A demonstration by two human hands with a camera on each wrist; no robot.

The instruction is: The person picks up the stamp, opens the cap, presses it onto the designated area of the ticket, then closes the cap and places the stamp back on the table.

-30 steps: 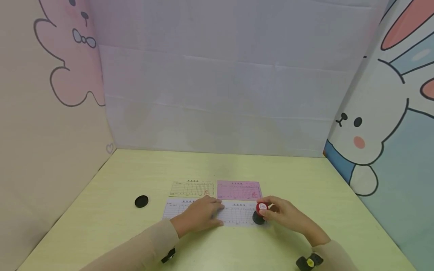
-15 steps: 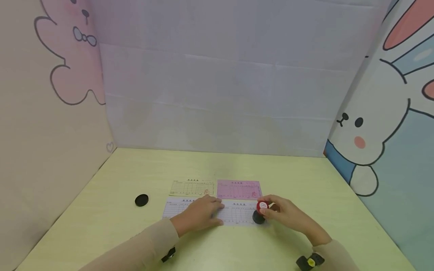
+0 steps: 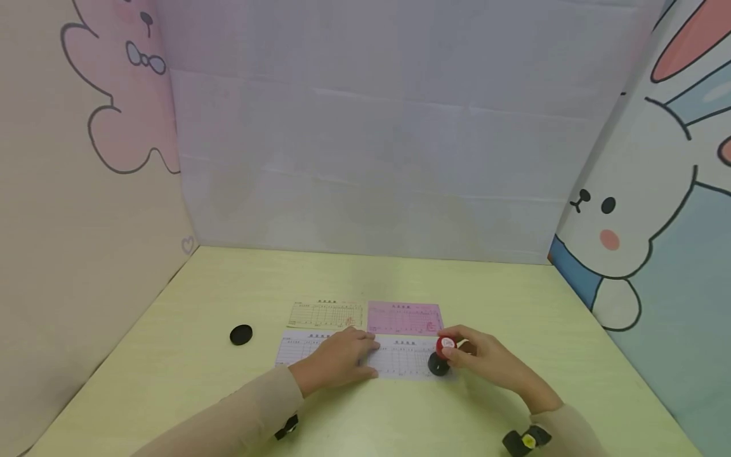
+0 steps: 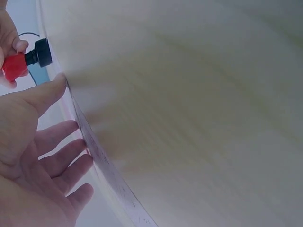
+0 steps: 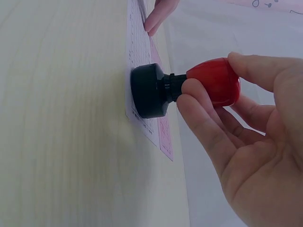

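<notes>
My right hand (image 3: 485, 360) grips the red handle of a stamp (image 5: 213, 81) between thumb and fingers. The stamp's black base stands on the lower right part of a white printed form (image 3: 396, 363); its underside is hidden. My left hand (image 3: 337, 362) rests with its fingers extended across the white form and another white form (image 3: 292, 346) to its left, covering where they meet. Behind them lie a yellow form (image 3: 322, 314) and a pink form (image 3: 400, 317), each with a red mark at its lower right. The left wrist view shows the stamp (image 4: 15, 66) beyond my thumb.
A round black cap (image 3: 241, 334) lies on the pale wood-grain table (image 3: 171, 381), left of the papers. A white sheet (image 3: 365, 158) hangs along the back edge. Side panels carry cartoon animals, including a rabbit (image 3: 617, 222) on the right.
The head view has shifted slightly. Both hands keep their places on the papers, and the stamp stays on the same spot of the white form.
</notes>
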